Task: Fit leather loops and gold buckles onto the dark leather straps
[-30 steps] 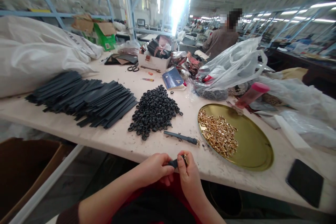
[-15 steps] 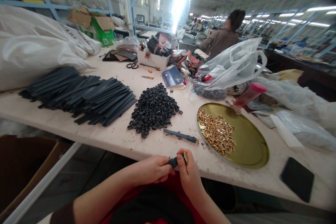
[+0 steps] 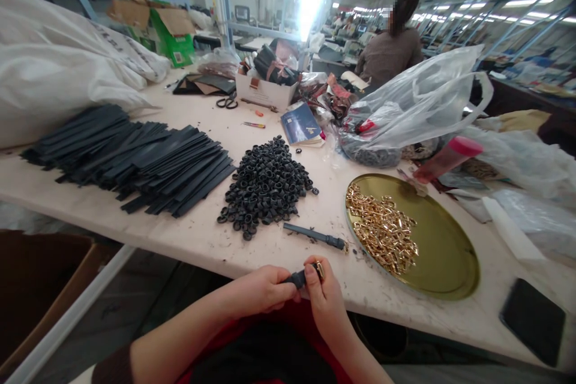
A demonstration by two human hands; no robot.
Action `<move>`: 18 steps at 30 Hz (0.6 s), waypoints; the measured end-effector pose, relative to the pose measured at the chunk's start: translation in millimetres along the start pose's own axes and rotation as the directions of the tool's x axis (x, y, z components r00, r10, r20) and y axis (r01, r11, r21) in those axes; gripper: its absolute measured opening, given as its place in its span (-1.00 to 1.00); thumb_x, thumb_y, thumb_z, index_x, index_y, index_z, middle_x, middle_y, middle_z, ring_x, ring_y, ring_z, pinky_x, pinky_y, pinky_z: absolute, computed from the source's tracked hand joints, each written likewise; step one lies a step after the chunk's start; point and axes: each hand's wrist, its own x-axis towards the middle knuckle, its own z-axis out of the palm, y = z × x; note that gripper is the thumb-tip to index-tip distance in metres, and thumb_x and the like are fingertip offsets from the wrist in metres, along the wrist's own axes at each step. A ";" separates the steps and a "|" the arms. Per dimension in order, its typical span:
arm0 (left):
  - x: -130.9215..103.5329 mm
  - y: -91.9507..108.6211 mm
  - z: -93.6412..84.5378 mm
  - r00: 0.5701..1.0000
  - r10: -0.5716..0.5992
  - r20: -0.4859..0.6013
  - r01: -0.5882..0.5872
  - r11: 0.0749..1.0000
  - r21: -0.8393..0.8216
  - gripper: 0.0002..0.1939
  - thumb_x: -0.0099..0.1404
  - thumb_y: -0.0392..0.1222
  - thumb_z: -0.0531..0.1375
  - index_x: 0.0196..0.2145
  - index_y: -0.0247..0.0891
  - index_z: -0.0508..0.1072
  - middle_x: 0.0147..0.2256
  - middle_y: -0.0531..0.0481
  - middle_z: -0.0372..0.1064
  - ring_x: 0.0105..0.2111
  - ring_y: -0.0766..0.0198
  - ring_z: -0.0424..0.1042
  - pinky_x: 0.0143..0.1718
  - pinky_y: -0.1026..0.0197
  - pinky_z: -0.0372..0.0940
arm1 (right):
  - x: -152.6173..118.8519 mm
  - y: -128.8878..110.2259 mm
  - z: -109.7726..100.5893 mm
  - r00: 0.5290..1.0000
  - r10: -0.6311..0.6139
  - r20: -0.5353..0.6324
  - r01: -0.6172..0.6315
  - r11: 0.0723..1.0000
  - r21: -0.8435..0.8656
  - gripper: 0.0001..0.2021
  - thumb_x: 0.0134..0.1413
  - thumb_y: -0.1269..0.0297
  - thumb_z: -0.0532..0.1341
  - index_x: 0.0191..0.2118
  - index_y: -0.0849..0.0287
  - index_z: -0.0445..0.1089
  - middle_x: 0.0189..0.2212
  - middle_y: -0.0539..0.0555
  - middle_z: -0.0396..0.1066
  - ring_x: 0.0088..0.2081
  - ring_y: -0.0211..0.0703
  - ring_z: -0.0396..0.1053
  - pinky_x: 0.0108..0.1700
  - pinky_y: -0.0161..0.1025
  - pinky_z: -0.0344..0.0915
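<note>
Between my hands, just off the table's front edge, is a dark strap (image 3: 296, 279) with a gold buckle (image 3: 320, 270) at its right end. My left hand (image 3: 269, 289) pinches the strap's left part. Thumb and fingers of my right hand (image 3: 323, 287) are closed round its buckle end. Behind them on the table lies another strap (image 3: 315, 236) fitted with a gold buckle. A heap of small dark loops (image 3: 267, 183) stands farther back. To the right, a round gold tray (image 3: 450, 252) holds a pile of gold buckles (image 3: 384, 231).
Many dark strips (image 3: 135, 159) lie at left beside a white sack (image 3: 67, 66). A blue booklet (image 3: 301, 125), scissors (image 3: 227, 102) and a white box (image 3: 265, 95) are at the back. A plastic bag (image 3: 414, 108) and a black phone-like slab (image 3: 533, 321) are at right. A person (image 3: 390, 51) sits beyond.
The camera view has shifted slightly, so the tray and slab appear farther right. Both hands keep their hold on the strap, with little visible change in their pose.
</note>
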 end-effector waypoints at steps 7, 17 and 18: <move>13.7 -11.9 -0.3 0.997 -0.072 -0.018 0.070 0.995 -0.072 -0.81 0.09 -0.11 0.01 -0.47 -0.28 0.30 -0.75 0.24 -0.07 -0.75 0.48 -0.12 -0.74 0.37 -0.19 | 4.3 3.6 -0.4 0.999 -0.035 0.006 0.035 0.998 -0.044 -0.83 0.15 0.20 -0.05 -0.33 0.16 0.19 -0.61 -0.08 0.14 -0.57 -0.27 0.14 -0.52 -0.34 0.10; 5.2 0.9 -9.9 0.993 -0.074 0.096 0.079 0.996 -0.043 -0.72 0.15 0.04 0.02 -0.40 -0.25 0.22 -0.70 0.26 -0.11 -0.72 0.47 -0.12 -0.73 0.37 -0.20 | 9.9 3.0 -19.9 0.912 0.123 0.392 -0.206 0.962 0.178 -0.86 0.06 0.23 0.06 -0.26 0.13 0.13 -0.55 -0.09 0.23 -0.52 -0.28 0.20 -0.48 -0.35 0.14; 3.3 3.1 -10.0 0.991 -0.080 0.104 0.083 0.996 -0.019 -0.71 0.16 0.05 0.00 -0.39 -0.26 0.24 -0.70 0.25 -0.12 -0.71 0.47 -0.12 -0.72 0.37 -0.20 | 11.1 0.5 -23.6 0.888 0.139 0.438 -0.230 0.959 0.163 -0.87 0.04 0.27 0.08 -0.26 0.12 0.13 -0.55 -0.10 0.26 -0.53 -0.28 0.20 -0.49 -0.35 0.13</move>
